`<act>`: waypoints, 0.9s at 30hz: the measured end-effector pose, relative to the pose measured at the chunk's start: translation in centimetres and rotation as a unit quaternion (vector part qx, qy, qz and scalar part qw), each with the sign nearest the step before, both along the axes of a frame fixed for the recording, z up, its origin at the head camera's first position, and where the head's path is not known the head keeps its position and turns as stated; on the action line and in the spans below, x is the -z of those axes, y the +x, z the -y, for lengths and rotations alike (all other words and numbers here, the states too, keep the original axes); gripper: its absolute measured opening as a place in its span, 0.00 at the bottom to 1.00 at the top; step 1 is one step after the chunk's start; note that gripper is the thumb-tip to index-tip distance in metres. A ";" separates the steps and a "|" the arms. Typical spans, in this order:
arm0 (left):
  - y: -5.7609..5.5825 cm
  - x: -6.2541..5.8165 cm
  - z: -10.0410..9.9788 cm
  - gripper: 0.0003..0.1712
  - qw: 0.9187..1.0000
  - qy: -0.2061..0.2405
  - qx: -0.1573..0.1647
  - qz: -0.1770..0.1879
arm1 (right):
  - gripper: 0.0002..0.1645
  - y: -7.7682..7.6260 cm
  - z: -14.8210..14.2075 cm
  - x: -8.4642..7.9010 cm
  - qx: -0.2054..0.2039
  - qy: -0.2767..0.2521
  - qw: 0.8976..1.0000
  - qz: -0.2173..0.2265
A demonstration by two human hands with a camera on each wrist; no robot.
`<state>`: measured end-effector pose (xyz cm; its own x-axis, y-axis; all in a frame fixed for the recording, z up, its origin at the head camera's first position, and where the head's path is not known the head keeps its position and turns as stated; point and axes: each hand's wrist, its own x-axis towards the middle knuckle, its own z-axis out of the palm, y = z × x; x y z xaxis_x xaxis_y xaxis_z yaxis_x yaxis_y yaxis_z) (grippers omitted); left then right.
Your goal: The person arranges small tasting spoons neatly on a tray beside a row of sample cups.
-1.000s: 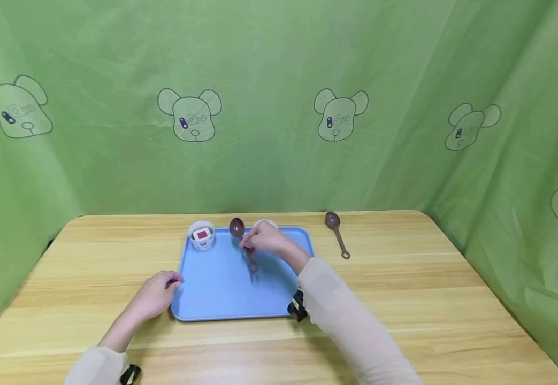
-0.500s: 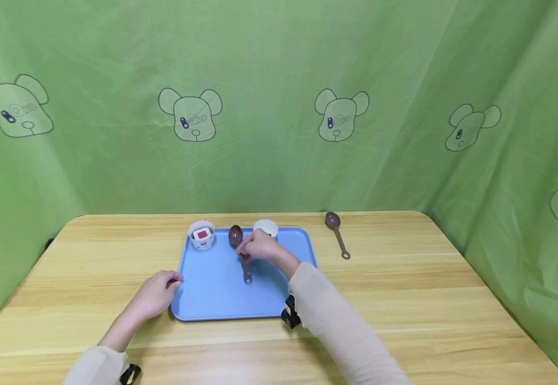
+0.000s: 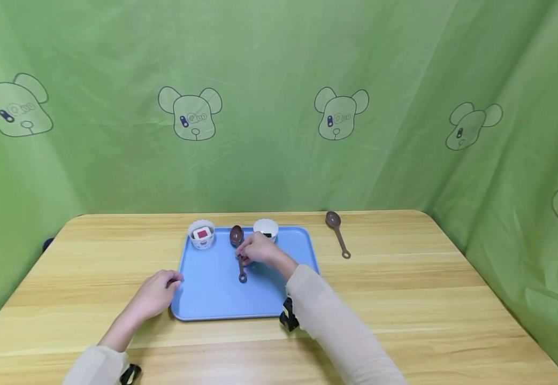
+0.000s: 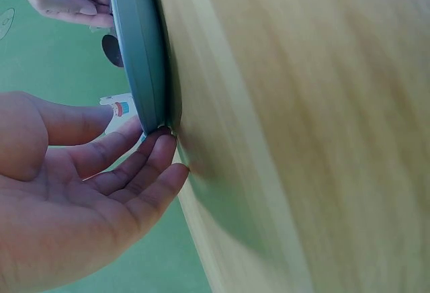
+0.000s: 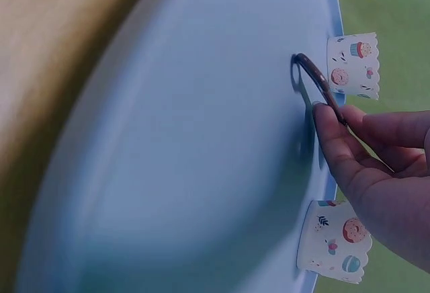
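My right hand (image 3: 261, 250) pinches the handle of a brown spoon (image 3: 236, 236) between thumb and fingers. The spoon lies along the blue tray (image 3: 226, 297), bowl toward the far rim, ringed handle end toward me. In the right wrist view, the handle (image 5: 316, 74) curves down to the tray surface. My left hand (image 3: 152, 294) is at the tray's left edge; in the left wrist view its relaxed fingertips (image 4: 161, 146) touch the rim. White paper cups stand at the far side: the left cup (image 3: 201, 242) holds a red-and-white block, the right cup (image 3: 266, 226) something dark, partly hidden.
A second brown spoon (image 3: 337, 233) lies on the wooden table (image 3: 404, 299), right of the tray. A green curtain (image 3: 279, 171) printed with bear heads surrounds the table at the back and sides.
The spoon in my right hand has come down and slightly toward me, its handle swinging left to point nearer straight at me. The right cup shows more. My left hand stays put.
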<state>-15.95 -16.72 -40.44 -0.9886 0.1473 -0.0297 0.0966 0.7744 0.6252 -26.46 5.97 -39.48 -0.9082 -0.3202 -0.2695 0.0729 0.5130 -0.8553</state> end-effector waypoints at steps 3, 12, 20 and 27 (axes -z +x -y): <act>0.0 0.0 0.0 0.14 1.000 0.002 0.001 0.004 | 0.12 0.0 0.1 0.1 0.002 -0.005 1.000 0.002; 0.0 -0.1 -0.1 0.14 1.000 0.004 -0.002 0.011 | 0.12 0.1 0.2 0.1 0.003 -0.015 1.000 0.005; 0.1 -0.3 -0.1 0.14 1.000 0.002 -0.004 0.010 | 0.14 0.2 0.4 0.0 0.004 -0.025 1.000 0.015; 0.1 -0.5 -0.2 0.14 1.000 0.004 -0.005 0.013 | 0.14 0.3 0.7 -0.2 0.003 -0.020 1.000 0.017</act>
